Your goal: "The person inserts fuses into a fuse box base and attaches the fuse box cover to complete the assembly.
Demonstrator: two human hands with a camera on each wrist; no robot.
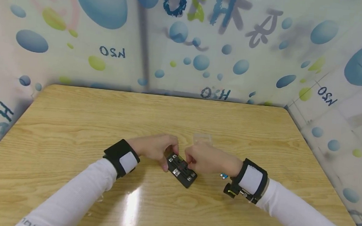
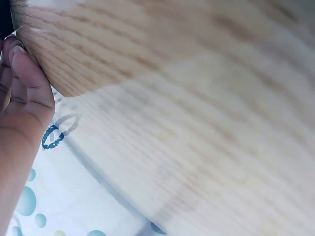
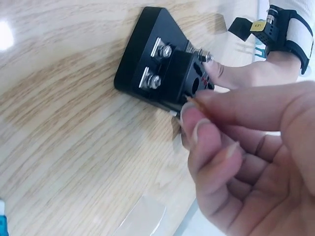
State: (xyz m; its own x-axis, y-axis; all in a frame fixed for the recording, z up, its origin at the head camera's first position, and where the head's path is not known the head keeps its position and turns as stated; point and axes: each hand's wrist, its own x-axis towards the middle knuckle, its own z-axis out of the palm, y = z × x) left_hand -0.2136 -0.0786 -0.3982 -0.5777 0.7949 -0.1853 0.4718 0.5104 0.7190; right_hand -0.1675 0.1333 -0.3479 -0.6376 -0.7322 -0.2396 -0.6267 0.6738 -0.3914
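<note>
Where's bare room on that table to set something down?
The light wooden tabletop is bare along the blue-spotted wall and left of the white left sleeve. The middle is crowded: left hand and right hand meet at a black rectangular block, near clear plastic and a tiny blue item.

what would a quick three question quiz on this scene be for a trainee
1. The left hand is: A) hanging away from the black block; B) gripping the black block; C) out of the head view?
2. True or false: the right hand is lying flat with its fingers straight.
3. Fill in the colour: both sleeves are ____.

Key:
1. B.
2. False; it pinches a small brownish piece at the block.
3. White.
</note>
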